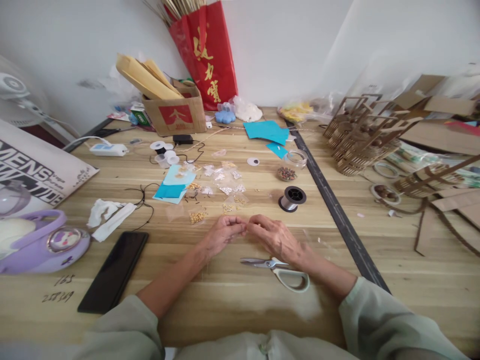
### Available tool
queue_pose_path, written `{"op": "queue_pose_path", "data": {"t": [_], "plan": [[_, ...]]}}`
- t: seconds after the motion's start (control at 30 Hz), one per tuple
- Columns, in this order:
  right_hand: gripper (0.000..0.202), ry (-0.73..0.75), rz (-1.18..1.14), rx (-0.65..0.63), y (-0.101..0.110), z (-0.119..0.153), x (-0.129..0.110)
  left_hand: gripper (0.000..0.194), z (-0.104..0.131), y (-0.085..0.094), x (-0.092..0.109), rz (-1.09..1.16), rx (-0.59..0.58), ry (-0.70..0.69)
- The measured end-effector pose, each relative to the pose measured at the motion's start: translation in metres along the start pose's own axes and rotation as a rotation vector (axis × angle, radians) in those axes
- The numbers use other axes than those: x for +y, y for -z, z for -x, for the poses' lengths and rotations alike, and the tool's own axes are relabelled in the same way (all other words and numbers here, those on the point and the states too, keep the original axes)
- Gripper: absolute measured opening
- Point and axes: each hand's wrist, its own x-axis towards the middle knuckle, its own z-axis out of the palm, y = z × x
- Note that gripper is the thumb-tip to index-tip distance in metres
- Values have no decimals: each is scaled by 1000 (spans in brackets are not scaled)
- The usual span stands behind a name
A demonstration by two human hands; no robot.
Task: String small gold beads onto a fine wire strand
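Note:
My left hand point(227, 232) and my right hand point(272, 234) meet fingertip to fingertip above the wooden table point(210, 310). Both are closed in a pinch, and whatever lies between the fingers is too small to make out. Scissors with pale handles point(292, 280) lie just below my right hand, partly under the wrist. A spool of clear thread point(292, 199) stands beyond my right hand. Small gold beads point(197, 216) sit on the table beyond my left hand, near little bags of silvery pieces point(226, 187). A dish of mixed beads point(287, 173) is behind the spool.
At the left are a black phone point(113, 271), a white tissue point(112, 220) and a lilac container point(45, 245). Blue sheets point(170, 190) lie nearby. A cardboard box point(176, 115) and red bag point(210, 55) stand behind. Wooden baskets point(360, 135) fill the right side, past a dark strip point(337, 212).

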Motion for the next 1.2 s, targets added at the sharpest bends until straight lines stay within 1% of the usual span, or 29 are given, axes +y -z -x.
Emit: {"op": "queue_pose_path", "data": {"t": [0.07,0.13,0.27,0.33,0.47,0.57,0.67,0.77,0.83,1.03,1.2], "plan": [[21,-21,-67,14,0,-1,0,35,0,0,0,-33,23,-37],[17,-66,-188,33,1,-3,-2,33,-1,0,-1,-85,41,-93],[12,-224,-469,111,3,-5,-5,28,-3,1,-1,-205,58,-217],[11,-309,-584,127,4,-5,-6,27,-4,1,-2,-244,67,-261],[13,-425,-759,99,2,-7,-3,23,-4,-1,-6,-333,120,-340],[16,-500,-903,85,0,-9,1,17,-2,-2,-11,-467,157,-419],[20,-572,-1054,44,0,-11,3,11,-1,-2,-13,-628,206,-574],[26,-607,-1175,5,0,-12,4,7,0,-2,-13,-767,257,-771],[30,-611,-1251,-12,-1,-12,5,7,1,-3,-12,-830,265,-866],[30,-627,-1407,-62,-6,-12,8,9,5,-4,-10,-945,221,-995],[30,-637,-1428,-59,-9,-12,8,9,5,-2,-14,-969,200,-1112]]}}
